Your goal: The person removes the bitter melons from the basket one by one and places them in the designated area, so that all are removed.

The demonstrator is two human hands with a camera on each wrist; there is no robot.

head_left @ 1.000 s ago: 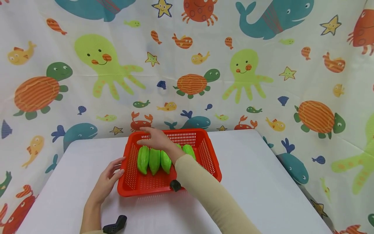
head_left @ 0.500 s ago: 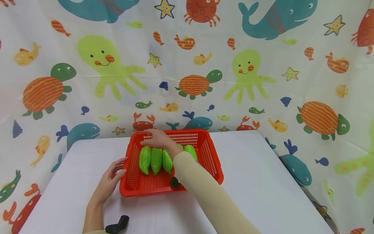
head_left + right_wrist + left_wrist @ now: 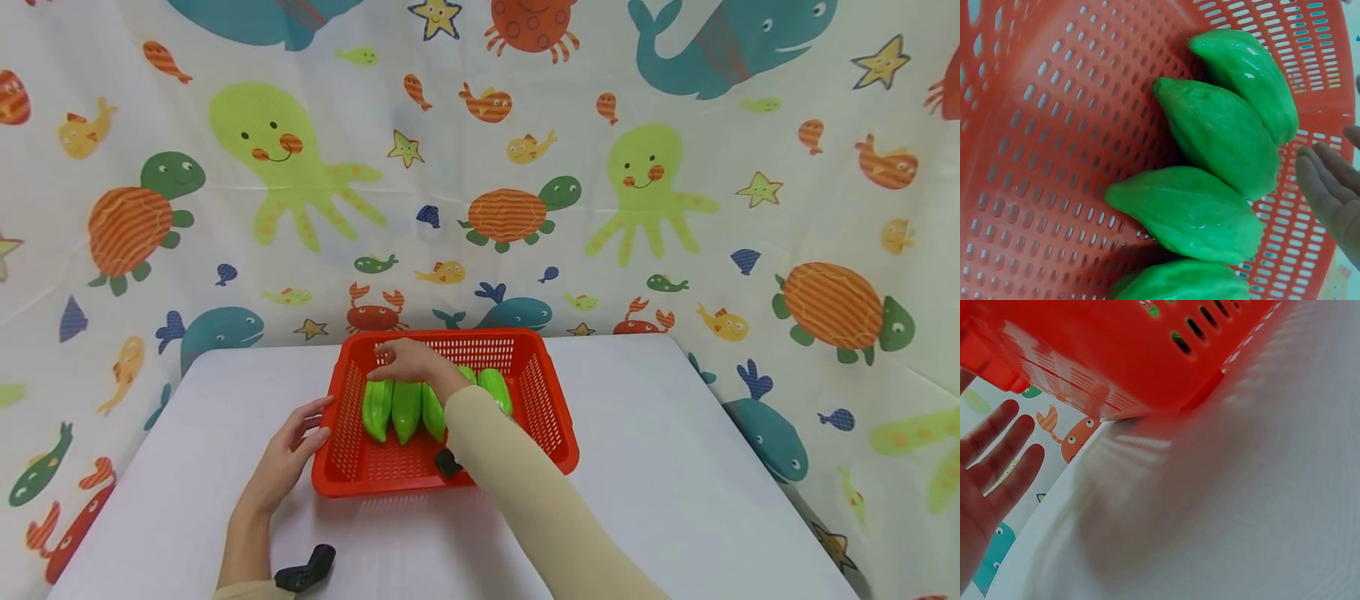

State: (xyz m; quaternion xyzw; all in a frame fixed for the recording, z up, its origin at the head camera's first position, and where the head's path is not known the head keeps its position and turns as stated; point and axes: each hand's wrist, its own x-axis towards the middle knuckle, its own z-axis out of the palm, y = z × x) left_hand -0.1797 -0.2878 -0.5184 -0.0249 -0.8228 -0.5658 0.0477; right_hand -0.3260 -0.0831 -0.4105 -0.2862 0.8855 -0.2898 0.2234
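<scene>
A red slotted plastic basket [image 3: 382, 486] holds several green, tapered, ridged fruits [image 3: 406, 414] lying side by side; their exact kind is unclear. My left hand [image 3: 288, 450] is at the basket's left rim with its fingertips and thumb touching it. In the left wrist view, that hand's fingers [image 3: 1019, 478] look straight and spread beside the basket wall. Over the back left of the basket hovers my right hand [image 3: 414, 364], thumb and fingers apart, close to the leftmost fruit [image 3: 377, 412]. The right wrist view has its fingers [image 3: 1325, 181] near the fruits' blunt ends, holding nothing. My right forearm hides part of the fruits.
The basket stands on a white table [image 3: 637, 442]. Behind it hangs a curtain [image 3: 570, 150] printed with sea animals. A black wrist device [image 3: 307, 569] sits on my left wrist, and another black device [image 3: 447, 462] shows by my right forearm.
The whole head view has shifted slightly, scene moving rightward. My right hand has lowered a little and its fingers bend down more toward the leftmost fruit. My left hand stays at the rim.
</scene>
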